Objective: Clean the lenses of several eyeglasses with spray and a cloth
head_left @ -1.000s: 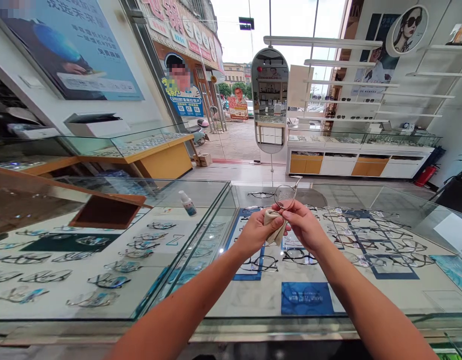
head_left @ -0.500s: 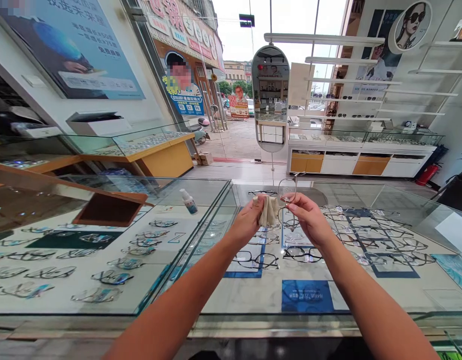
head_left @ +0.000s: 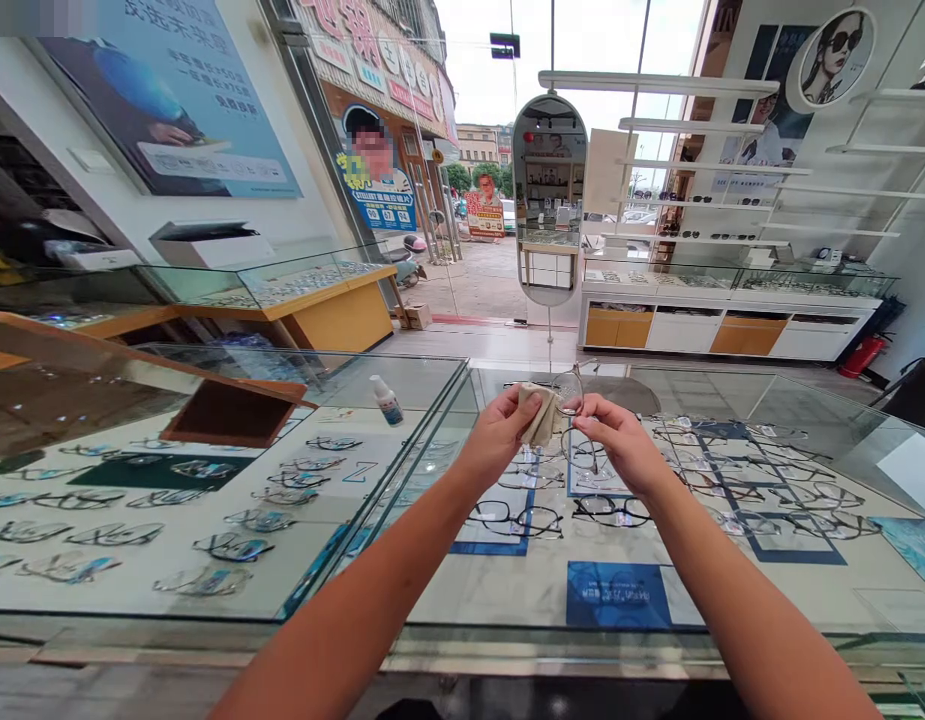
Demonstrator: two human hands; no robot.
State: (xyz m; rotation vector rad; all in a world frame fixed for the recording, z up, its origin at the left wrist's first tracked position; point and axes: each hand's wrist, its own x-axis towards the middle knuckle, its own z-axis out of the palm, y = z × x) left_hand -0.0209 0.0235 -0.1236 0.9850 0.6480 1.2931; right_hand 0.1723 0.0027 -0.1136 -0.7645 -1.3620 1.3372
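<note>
Over the glass display case, my left hand (head_left: 503,430) pinches a beige cleaning cloth (head_left: 541,415). My right hand (head_left: 616,435) is closed on a pair of thin-framed eyeglasses (head_left: 568,392), one lens standing up above the fingers. The cloth lies right beside that lens and seems to touch its edge; how far it wraps round the frame I cannot tell. Beneath both hands, under the glass, rows of eyeglasses (head_left: 610,511) rest on white and blue cards. My fingertips partly hide the bridge of the held pair.
A white spray bottle (head_left: 387,402) stands on the glass to the left. A wooden-framed tabletop mirror (head_left: 233,412) leans at far left. An oval mirror (head_left: 550,200) hangs ahead, with white shelves (head_left: 702,125) to its right. A blue card (head_left: 618,594) lies inside the case.
The eyeglasses have turned and tilted in my right hand, and the lens is closer to the cloth. The cloth has shifted slightly toward them. The view has moved a little.
</note>
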